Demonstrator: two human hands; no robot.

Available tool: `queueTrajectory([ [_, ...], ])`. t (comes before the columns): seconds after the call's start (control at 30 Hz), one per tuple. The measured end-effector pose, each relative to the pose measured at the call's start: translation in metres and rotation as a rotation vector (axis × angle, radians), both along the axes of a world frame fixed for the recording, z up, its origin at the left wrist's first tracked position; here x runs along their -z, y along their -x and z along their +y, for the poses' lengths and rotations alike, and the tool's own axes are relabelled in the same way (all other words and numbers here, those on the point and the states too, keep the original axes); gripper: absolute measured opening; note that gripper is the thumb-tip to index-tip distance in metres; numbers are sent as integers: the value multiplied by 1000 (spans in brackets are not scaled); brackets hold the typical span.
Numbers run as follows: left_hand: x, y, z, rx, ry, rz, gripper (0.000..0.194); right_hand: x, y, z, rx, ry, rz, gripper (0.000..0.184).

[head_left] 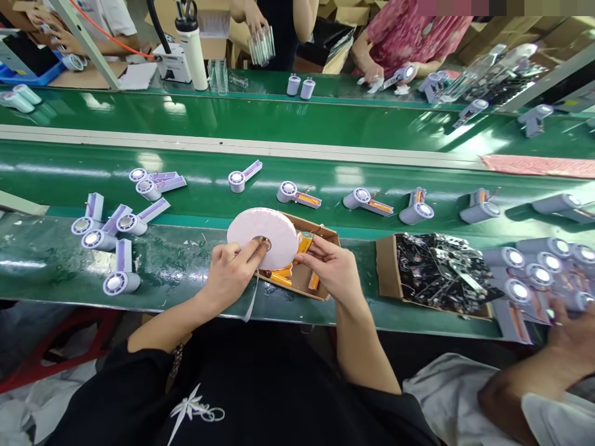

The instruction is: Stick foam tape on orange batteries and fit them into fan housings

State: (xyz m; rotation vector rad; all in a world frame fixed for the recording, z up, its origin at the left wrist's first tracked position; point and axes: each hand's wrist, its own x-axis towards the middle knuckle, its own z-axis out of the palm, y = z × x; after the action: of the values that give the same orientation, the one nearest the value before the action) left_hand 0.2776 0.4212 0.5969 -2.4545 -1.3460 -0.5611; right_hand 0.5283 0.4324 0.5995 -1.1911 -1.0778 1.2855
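A large pale pinkish-white roll of tape (279,229) stands tilted over an open cardboard box (301,282). My left hand (235,272) grips it, fingers at the centre hole, and a loose strip of tape (252,300) dangles below. Between the thumb and fingers of my right hand (337,269) is an orange battery (305,243) with a greenish end, right beside the roll's edge. More orange batteries (279,277) lie inside the box, partly hidden by the roll and my hands.
Lavender fan housings (121,283) lie to the left, others (360,198) along the green belt (204,210), some with batteries in their handles. A box of dark circuit boards (441,272) stands right, near a co-worker's hand (571,331) and more housings (515,291). Other people work across the belt.
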Motion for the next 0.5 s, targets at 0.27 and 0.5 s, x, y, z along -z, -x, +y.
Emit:
queueTrajectory([
  [0.27, 7, -21, -9, -11, -95, -170, 46, 22, 52, -8, 517, -104, 410, 52],
  [0.5, 26, -30, -50, 95, 99, -231, 58, 16, 16, -1, 585, -234, 448, 43],
])
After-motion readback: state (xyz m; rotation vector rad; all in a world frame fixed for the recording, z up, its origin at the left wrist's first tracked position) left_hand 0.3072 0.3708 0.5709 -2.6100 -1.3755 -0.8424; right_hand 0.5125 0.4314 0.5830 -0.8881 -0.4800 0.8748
